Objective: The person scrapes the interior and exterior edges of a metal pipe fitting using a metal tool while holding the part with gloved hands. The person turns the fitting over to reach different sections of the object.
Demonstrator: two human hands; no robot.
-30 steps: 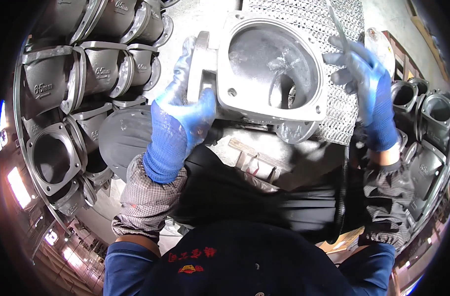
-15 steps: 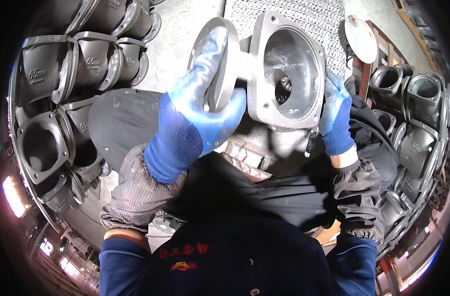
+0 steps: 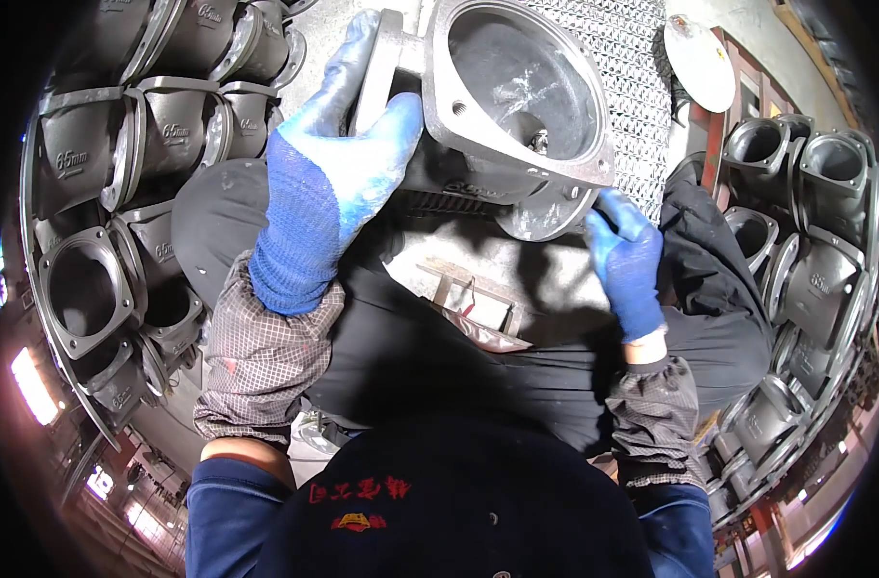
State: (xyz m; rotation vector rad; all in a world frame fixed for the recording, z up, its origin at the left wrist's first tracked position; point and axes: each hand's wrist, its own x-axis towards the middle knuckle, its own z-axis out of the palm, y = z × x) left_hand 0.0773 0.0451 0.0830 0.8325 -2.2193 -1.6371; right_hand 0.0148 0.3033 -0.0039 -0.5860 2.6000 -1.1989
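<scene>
1. The gray metal casting is raised in front of the person, tilted, its wide mouth facing up toward the camera. Its four-cornered rim has bolt holes, and pale streaks mark the inner wall.
2. At the casting's lower right, a round flange sticks out beneath the rim.
3. On the casting's left, the blue-gloved left hand is closed around the upright side flange, thumb on the near side and fingers on the outer side.
4. Just below the casting's right corner is the blue-gloved right hand, fingers bent and fingertips close to the round flange; whether it grips or touches the casting, I cannot tell.
5. Behind the casting and to its right spreads a patterned metal mesh; whether the two touch is unclear.
6. Farther right of the casting are a white disc and a reddish-brown frame.
7. Below the casting, a small rectangular frame lies between the person's dark-trousered legs.
8. Well left of the casting stand stacked gray castings; well right of it, more castings are piled.
</scene>
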